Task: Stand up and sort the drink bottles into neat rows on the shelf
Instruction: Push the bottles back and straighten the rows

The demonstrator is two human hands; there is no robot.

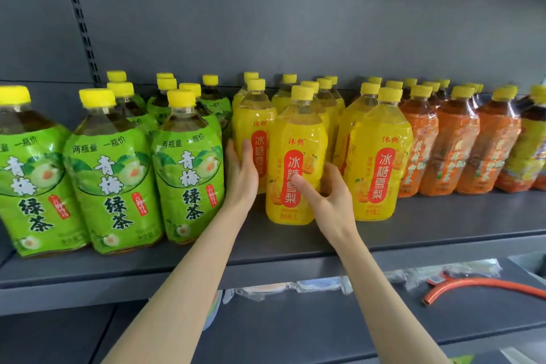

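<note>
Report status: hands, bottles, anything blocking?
Left hand grips rear yellow plastic bottle. Right hand grips front yellow plastic bottle, upright. Green-labelled bottles crowd left.

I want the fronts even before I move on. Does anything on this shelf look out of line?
Yes: the set-back yellow bottle, held by the left hand, stands behind the front yellow bottle that the right hand grips, so the yellow fronts are staggered. Nothing looks spilled or toppled.

The grey shelf (443, 216) bears green bottles (109, 168) left (all caps yellow); yellow bottles (381, 156) midway; orange bottles (455, 142) right.
</note>
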